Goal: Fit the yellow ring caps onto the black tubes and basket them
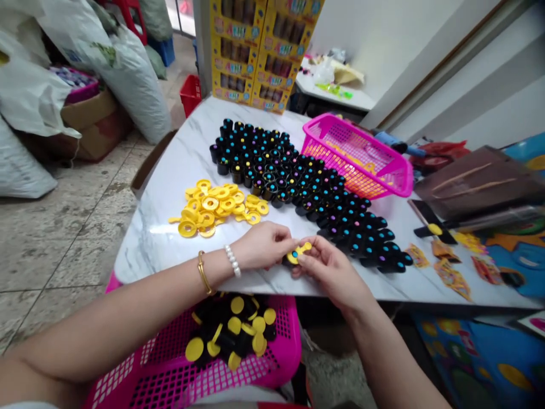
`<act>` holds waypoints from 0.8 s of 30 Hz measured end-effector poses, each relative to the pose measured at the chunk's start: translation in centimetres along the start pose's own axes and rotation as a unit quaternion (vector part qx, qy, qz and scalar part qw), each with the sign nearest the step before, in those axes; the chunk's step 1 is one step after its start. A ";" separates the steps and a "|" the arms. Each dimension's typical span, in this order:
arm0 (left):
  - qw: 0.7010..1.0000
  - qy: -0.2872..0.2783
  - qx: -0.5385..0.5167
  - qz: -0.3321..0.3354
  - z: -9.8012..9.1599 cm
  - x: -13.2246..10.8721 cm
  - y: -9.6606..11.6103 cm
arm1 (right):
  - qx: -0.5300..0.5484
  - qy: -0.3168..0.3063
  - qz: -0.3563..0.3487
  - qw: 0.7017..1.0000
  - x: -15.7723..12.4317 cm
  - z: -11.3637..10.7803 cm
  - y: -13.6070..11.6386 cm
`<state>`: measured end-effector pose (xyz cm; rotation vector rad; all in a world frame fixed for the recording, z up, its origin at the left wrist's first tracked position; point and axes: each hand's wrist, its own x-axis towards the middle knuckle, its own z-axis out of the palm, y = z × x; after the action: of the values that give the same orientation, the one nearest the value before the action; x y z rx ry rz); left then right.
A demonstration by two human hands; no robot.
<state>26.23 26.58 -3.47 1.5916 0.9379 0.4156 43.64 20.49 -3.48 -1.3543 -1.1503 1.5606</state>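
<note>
Near the table's front edge, my left hand (272, 244) and my right hand (321, 260) meet around a small black cylinder topped by a yellow ring-shaped piece with a tab (303, 249). A blue dot shows through the ring's hole. My left fingers pinch the piece from the left, while my right thumb and fingers grip it from the right. The black body is mostly hidden by the fingers. Beyond my hands stand many black cylinders (272, 165) with blue, purple and yellow dots on top. A pile of yellow ring pieces (208, 207) lies to the left.
A pink basket (293, 341) below the table edge holds black cylinders with yellow discs. Another pink basket (357, 153) with yellow pieces stands at the back right. Yellow display boxes (255, 57) stand behind. Small colourful packets (452, 279) lie at the right; white sacks (140, 79) are on the floor.
</note>
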 end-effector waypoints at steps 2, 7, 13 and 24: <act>1.000 0.001 0.007 -0.001 0.1 0.1 0.0 | 0.003 0.003 -0.010 1.000 0.0 0.2 0.0; 0.991 0.044 0.073 0.100 0.4 -1.0 -0.6 | -0.003 0.016 -0.024 1.000 -0.1 0.7 0.0; 0.959 0.049 0.192 0.205 0.6 -1.5 -0.7 | 0.024 0.031 -0.061 0.997 -0.4 -0.3 0.8; 0.965 -0.010 0.184 0.184 0.6 -1.0 -0.8 | -0.019 -0.030 0.055 0.998 1.1 -0.5 -0.5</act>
<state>25.75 25.42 -4.16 2.1209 0.7284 0.5007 43.96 21.79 -3.37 -1.4247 -1.1652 1.6751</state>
